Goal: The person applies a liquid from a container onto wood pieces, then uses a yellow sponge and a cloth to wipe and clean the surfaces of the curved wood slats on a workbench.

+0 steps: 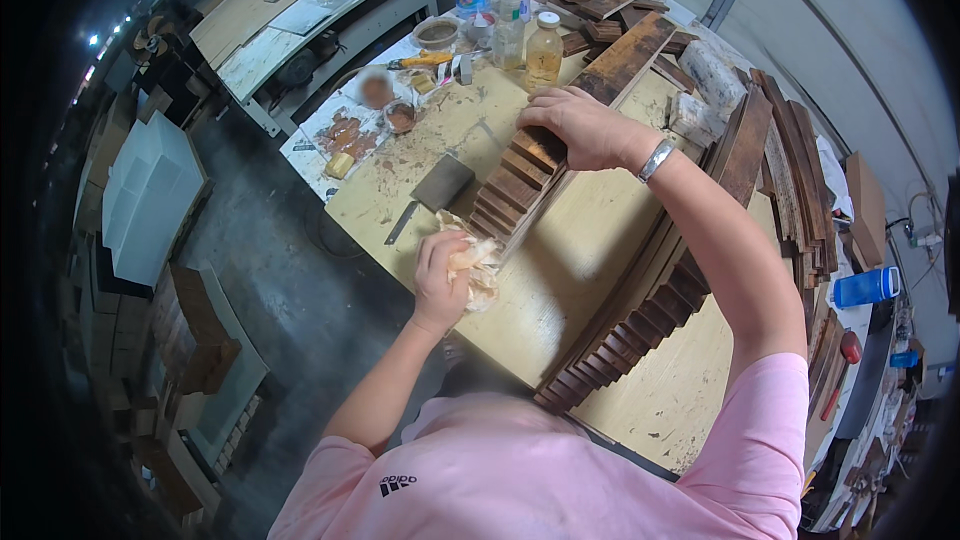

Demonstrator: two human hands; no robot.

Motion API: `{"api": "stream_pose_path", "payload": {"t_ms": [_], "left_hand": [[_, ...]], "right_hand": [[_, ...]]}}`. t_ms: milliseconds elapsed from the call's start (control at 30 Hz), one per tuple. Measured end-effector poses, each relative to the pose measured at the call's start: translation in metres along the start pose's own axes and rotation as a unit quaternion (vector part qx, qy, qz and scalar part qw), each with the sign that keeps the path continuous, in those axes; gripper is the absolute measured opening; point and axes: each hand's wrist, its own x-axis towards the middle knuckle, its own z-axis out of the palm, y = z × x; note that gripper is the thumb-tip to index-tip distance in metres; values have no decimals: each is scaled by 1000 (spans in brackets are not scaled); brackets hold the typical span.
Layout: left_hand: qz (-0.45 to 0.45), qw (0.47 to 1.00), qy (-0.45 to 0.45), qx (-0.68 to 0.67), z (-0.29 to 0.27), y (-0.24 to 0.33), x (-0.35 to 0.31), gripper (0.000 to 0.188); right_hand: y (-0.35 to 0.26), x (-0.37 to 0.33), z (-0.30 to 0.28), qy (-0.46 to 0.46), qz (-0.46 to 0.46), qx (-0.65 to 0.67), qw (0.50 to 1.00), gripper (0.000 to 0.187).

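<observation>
A long dark-brown wooden piece with stepped, tooth-like blocks (pixel 510 188) lies slantwise across the pale tabletop. My right hand (pixel 572 127), a silver bracelet on its wrist, is closed over the piece around its middle. At the near end, my left hand (pixel 442 278) grips a crumpled cream cloth (pixel 478 265) against the stepped end. A dark grey rectangular block (pixel 443 181) rests just left of the piece, with a thin dark strip (pixel 401 224) beside it. A second stepped wooden piece (pixel 640 332) lies to the right, beneath my right forearm.
Bottles and a lidded jar of yellowish liquid (pixel 544 50) stand at the table's back. Nearby are a bowl (pixel 436 34), a yellow-handled tool (pixel 425 59) and a small cup of brown paste (pixel 400 117). Dark wooden strips (pixel 790 160) are piled right. A blue bottle (pixel 866 287) lies farther right.
</observation>
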Motion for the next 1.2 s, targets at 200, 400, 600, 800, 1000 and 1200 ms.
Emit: {"api": "stream_pose_path", "payload": {"t_ms": [200, 400, 600, 800, 1000, 1200], "left_hand": [[10, 1000, 11, -1, 1, -2, -1, 34], [-12, 1000, 11, -14, 0, -1, 0, 33], [-54, 992, 26, -109, -41, 42, 73, 38], [122, 992, -36, 12, 13, 35, 87, 43], [-93, 972, -203, 76, -77, -36, -104, 29], [-2, 999, 6, -34, -40, 33, 53, 35]], "right_hand": [[-10, 0, -5, 21, -22, 11, 999, 50], [-18, 4, -7, -31, 7, 40, 999, 60], [7, 15, -15, 28, 90, 127, 987, 50], [-4, 38, 24, 27, 227, -49, 972, 51], [-13, 42, 17, 26, 256, 4, 966, 56], [-8, 34, 15, 33, 264, -11, 964, 55]]}}
